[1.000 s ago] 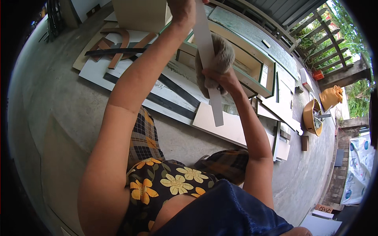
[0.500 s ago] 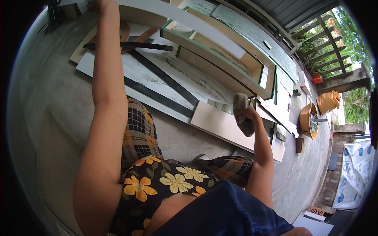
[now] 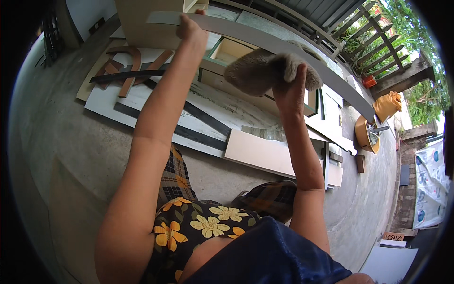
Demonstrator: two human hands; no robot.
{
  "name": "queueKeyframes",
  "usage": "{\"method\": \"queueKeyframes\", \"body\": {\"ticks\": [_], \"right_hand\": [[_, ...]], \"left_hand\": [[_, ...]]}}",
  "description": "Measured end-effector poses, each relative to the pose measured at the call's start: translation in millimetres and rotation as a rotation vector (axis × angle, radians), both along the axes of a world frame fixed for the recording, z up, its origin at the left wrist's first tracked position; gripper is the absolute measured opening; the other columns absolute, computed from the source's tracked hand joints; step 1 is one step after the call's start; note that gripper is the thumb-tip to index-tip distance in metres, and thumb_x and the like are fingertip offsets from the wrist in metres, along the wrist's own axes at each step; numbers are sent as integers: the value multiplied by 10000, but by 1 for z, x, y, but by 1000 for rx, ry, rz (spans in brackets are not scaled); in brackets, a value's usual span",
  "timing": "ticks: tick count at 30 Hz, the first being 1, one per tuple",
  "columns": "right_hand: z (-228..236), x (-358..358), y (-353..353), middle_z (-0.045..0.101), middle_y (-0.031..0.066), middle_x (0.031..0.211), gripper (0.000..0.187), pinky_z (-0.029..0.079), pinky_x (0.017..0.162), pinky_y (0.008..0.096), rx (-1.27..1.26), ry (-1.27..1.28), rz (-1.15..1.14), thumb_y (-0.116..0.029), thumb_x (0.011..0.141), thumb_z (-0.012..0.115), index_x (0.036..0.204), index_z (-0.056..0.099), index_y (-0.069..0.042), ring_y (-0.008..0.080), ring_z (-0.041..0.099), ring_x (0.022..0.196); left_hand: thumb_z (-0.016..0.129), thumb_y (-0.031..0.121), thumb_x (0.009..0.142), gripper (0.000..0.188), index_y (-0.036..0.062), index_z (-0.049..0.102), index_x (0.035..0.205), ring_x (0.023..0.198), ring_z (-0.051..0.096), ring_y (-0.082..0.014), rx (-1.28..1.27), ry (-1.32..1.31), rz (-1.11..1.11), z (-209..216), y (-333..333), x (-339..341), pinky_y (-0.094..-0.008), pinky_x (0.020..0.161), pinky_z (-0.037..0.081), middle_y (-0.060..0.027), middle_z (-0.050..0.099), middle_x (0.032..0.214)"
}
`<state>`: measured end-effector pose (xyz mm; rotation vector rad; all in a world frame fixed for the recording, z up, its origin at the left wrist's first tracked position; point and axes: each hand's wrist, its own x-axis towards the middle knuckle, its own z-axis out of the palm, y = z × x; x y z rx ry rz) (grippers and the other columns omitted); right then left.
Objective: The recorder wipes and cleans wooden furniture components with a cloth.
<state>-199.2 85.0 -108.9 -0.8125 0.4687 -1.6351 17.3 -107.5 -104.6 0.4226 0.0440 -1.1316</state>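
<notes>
As wiping seems underway | left hand (image 3: 193,31), 11 o'clock, closed on grey strip (image 3: 236,31) | right hand (image 3: 289,96), 1 o'clock, clutching fleecy cloth (image 3: 250,73) | next stroke needs steadiness

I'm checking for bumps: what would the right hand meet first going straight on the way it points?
Past its grey cloth, the right hand would probably meet the long pale strip first; depth is unclear.
</notes>
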Motion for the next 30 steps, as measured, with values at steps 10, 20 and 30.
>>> {"method": "queueKeyframes", "body": {"ticks": [10, 20, 30], "right_hand": [[17, -108, -18, 631, 111, 1072, 330, 488, 902, 404, -44, -57, -646, -264, 904, 592, 1151, 558, -47, 243, 629, 935], [42, -52, 23, 676, 126, 880, 404, 510, 746, 345, -32, 1323, -568, -305, 771, 719, 1036, 628, -13, 232, 659, 810], [-28, 5, 8, 669, 169, 768, 398, 507, 675, 368, -9, 1461, -375, -366, 758, 690, 945, 657, -16, 295, 678, 776]], "left_hand": [[450, 347, 968, 349, 16, 553, 1014, 857, 652, -256, -28, -706, -1305, -50, 83, -71, -326, 718, 552, -166, 653, 920], [712, 444, 783, 500, 12, 573, 992, 779, 622, -140, -825, -1670, 282, 65, 132, -77, -248, 566, 467, -72, 610, 871], [568, 229, 918, 290, 13, 448, 1069, 668, 582, -121, -429, -814, 4, 51, 105, -59, -265, 584, 467, -31, 557, 750]]}}
